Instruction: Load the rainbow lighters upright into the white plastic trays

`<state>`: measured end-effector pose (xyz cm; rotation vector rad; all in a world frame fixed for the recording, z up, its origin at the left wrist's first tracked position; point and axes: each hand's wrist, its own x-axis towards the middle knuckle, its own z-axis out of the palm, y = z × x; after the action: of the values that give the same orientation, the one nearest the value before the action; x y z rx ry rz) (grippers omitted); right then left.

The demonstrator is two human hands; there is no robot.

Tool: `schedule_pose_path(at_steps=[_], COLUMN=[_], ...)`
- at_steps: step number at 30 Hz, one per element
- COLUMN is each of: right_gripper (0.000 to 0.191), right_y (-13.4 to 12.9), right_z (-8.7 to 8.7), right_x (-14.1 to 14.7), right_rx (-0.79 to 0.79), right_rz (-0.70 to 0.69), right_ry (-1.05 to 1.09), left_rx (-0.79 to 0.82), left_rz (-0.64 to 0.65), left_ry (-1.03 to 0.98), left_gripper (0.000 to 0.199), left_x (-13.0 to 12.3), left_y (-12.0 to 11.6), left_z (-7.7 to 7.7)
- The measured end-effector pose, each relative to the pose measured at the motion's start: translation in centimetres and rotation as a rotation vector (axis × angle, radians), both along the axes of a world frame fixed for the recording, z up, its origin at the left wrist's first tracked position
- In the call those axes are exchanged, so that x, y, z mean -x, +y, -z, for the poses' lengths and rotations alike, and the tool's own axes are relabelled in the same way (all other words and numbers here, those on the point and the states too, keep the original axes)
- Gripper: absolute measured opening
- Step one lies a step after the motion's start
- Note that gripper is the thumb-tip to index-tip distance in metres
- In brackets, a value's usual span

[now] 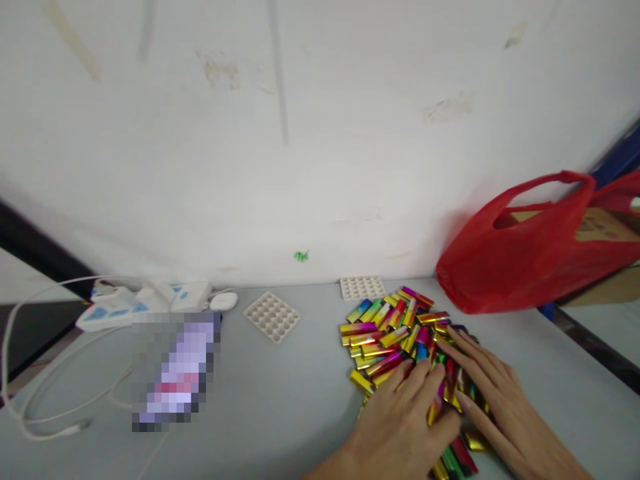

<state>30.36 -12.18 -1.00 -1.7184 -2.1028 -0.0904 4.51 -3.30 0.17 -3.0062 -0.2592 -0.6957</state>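
Note:
A heap of small, shiny tube-like pieces [395,337] in gold, pink, red, green and blue foil colours lies on the grey table. My left hand [400,420] rests palm down on the near side of the heap, its fingers slightly bent and apart. On the right side, my right hand [500,400] lies with long, stretched fingers over the pieces. Neither hand shows a piece gripped in it. Some of the heap is hidden under both hands, and a few pieces stick out below and between them.
Two pale trays with round hollows, one tray [273,317] left of the heap and another tray [363,288] behind it, lie near the wall. A white power strip [150,303] with cables and a blurred-out phone-like object [183,367] are at left. A red bag [515,253] stands at right.

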Motion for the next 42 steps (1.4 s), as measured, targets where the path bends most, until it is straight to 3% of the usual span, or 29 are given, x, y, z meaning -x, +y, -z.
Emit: schedule_pose_path(at_steps=[2, 7, 14, 17, 21, 23, 25, 26, 29, 32, 35, 37, 42], right_gripper=[0.066, 0.062, 0.058, 0.057, 0.057, 0.056, 0.053, 0.051, 0.050, 0.056, 0.052, 0.054, 0.055], right_y=[0.3, 1.2, 2.0, 2.0, 1.8, 1.9, 2.2, 2.6, 4.0, 5.6, 6.6, 6.8, 6.7], right_z=[0.0, -0.1, -0.6, -1.2, -3.0, -3.9, -4.4, -4.5, -3.7, -2.3, -1.3, -0.9, 0.2], right_x=[-0.2, -0.8, -1.1, -0.3, 3.0, 5.8, 9.0, 10.7, 15.2, 17.7, 17.8, 17.2, 16.0], right_rx=[0.010, 0.013, -0.011, -0.046, -0.106, -0.118, -0.111, -0.112, -0.101, -0.081, -0.079, -0.070, -0.112], right_rz=[0.001, 0.011, 0.009, 0.019, 0.034, -0.033, -0.131, -0.181, -0.222, -0.238, -0.232, -0.224, -0.207], right_ry=[0.015, 0.042, 0.041, 0.033, 0.017, -0.011, -0.058, -0.090, -0.189, -0.270, -0.295, -0.311, -0.317], left_rx=[-0.009, -0.023, -0.105, -0.076, 0.022, 0.123, 0.183, 0.186, 0.122, 0.093, 0.090, 0.082, 0.224], left_rz=[-0.022, -0.104, -0.063, -0.105, -0.129, -0.257, -0.453, -0.568, -0.883, -1.027, -0.955, -0.896, -0.730], left_ry=[-0.004, -0.018, -0.037, -0.070, -0.182, -0.256, -0.289, -0.294, -0.224, -0.132, -0.132, -0.156, -0.228], left_gripper=[0.071, 0.077, 0.076, 0.086, 0.077, 0.057, 0.033, 0.030, 0.044, 0.052, 0.055, 0.057, 0.025], left_x=[-0.4, -1.4, -1.8, -1.2, 1.3, 3.5, 6.1, 7.5, 11.6, 14.3, 15.0, 14.8, 13.6], left_y=[0.0, -0.5, -0.6, -0.9, -0.3, 1.1, 3.3, 4.5, 8.1, 10.2, 10.0, 8.8, 4.9], left_z=[0.0, -0.2, -0.7, -0.9, -2.1, -3.1, -3.9, -4.1, -3.2, -0.9, 0.8, 1.1, -0.8])
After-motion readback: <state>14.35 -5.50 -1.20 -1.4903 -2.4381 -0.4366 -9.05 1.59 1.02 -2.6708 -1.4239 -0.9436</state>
